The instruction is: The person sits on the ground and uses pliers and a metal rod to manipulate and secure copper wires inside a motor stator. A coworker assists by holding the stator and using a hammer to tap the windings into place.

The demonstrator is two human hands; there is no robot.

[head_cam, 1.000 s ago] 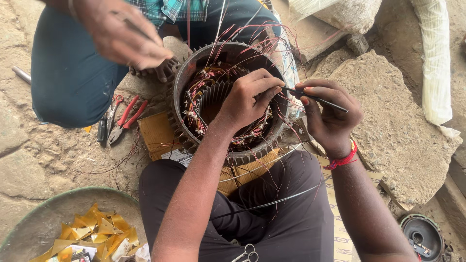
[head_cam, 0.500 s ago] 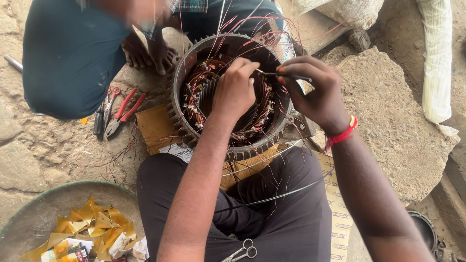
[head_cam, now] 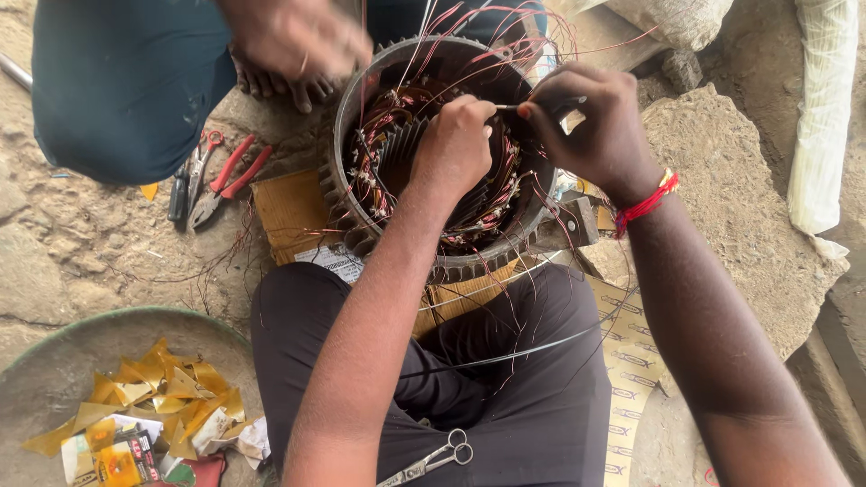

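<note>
Nearest, a pair of small steel scissors is lying on the dark trousers of the person wearing the camera, close to the bottom edge. Off to the left, a round shallow pan is holding yellow scraps of paper and a few crumpled wrappers. A sheet of brown card is lying on the ground just beyond the knees, with the motor stator, a ribbed metal ring packed with copper windings, sitting on it and partly on the lap.

Both forearms are reaching forward over the ring and hiding much of its near half. The left hand is curled into a loose fist inside the bore, fingers bent down against the windings; whether it is gripping a wire there cannot be told. The right hand is hovering over the far right rim, thumb and forefinger pinched shut on a thin stick-like tool whose tip is pointing toward the left hand. A red thread band is circling the right wrist. Loose red and copper wire ends are sticking up from the far rim.

Left of the ring, red-handled pliers are lying on the bare ground. Beyond them another person in dark blue trousers is squatting, one blurred hand moving above the ring's far edge. Farther right, a rough stone slab and a white sack are lying.
</note>
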